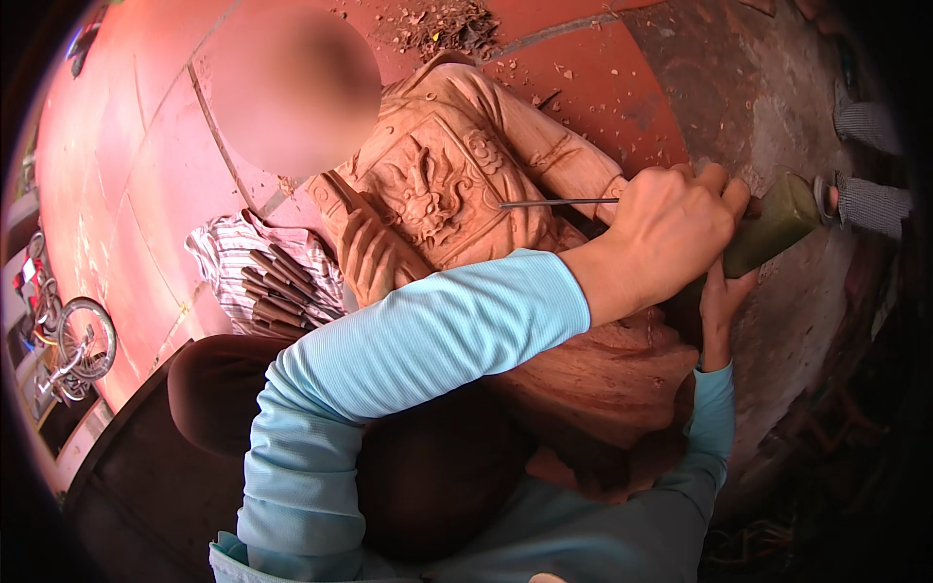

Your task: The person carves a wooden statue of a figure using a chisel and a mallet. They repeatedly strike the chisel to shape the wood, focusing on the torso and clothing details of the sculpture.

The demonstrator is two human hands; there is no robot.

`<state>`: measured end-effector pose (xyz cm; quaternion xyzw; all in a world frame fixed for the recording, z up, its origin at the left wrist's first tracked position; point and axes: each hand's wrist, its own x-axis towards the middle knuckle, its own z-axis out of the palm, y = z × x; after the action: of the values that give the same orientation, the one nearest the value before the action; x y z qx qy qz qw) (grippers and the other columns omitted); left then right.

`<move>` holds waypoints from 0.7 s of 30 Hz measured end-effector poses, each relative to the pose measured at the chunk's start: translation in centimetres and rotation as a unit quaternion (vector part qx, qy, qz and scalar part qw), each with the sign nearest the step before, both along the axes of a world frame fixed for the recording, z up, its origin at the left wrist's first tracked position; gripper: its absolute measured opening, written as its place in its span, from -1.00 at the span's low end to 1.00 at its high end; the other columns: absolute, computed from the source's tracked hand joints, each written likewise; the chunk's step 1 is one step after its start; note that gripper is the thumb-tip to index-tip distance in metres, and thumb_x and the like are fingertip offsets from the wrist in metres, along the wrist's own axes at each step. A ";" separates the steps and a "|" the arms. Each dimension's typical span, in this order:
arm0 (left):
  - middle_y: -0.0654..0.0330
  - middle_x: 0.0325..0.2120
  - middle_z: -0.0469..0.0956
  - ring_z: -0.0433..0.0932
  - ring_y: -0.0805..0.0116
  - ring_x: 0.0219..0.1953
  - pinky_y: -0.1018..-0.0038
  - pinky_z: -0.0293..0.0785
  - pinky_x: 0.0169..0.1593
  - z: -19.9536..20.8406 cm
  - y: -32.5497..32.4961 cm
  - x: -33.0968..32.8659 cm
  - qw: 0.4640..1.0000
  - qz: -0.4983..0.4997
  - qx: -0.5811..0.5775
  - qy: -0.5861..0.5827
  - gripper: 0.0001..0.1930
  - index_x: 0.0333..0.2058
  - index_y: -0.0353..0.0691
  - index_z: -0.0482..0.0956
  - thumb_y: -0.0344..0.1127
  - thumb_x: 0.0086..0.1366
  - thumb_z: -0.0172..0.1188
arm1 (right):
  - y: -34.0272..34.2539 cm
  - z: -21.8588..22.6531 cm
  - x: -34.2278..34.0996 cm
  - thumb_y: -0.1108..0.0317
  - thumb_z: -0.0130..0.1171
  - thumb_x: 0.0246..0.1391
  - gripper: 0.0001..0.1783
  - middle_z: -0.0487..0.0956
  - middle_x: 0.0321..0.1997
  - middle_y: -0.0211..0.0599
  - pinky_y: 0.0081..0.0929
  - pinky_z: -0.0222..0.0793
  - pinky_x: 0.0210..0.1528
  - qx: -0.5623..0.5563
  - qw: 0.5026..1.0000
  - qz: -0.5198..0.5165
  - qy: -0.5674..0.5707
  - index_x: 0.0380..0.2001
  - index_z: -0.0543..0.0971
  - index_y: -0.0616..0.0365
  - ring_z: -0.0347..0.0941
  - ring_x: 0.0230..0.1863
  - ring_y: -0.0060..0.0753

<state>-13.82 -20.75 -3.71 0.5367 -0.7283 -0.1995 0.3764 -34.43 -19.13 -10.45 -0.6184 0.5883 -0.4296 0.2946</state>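
A carved wooden statue (573, 364) lies in front of me, with a dragon relief on its chest and carved hands. My left hand (671, 228) reaches across it to the right, its fingers wrapped round a chisel (559, 202). The chisel's thin metal shaft points left, its tip at the edge of the chest panel. Below and right of that hand, my right hand (724, 303) grips a green, block-shaped mallet (775, 225). The mallet's head is close to the chisel's butt end; whether they touch, I cannot tell. My left hand partly hides the right one's grip.
Several chisels (282, 287) lie on a striped cloth (219, 257) left of the statue. Wood shavings (452, 27) are heaped on the red tiled floor (146, 194) beyond it. A bicycle (86, 340) stands at far left. Another person's striped sleeves or trouser legs (875, 204) show at far right.
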 end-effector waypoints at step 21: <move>0.28 -0.51 0.47 0.53 0.31 -0.41 0.40 0.43 -0.48 0.5 1.9 -0.2 0.997 -0.020 -0.068 -0.041 -0.76 -0.35 -0.14 0.49 -0.26 -0.06 0.16 | 2.3 -2.1 -3.4 0.55 0.19 -0.01 -0.71 0.54 -0.17 -0.22 -0.44 0.37 -0.07 -0.071 0.991 0.035 0.104 -0.16 0.49 0.38 0.47 -0.12 -0.40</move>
<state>-13.99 -18.85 -3.17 0.5028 -0.7658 -0.1348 0.3775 -37.88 -16.85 -12.59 -0.6993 0.5620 -0.3929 0.2017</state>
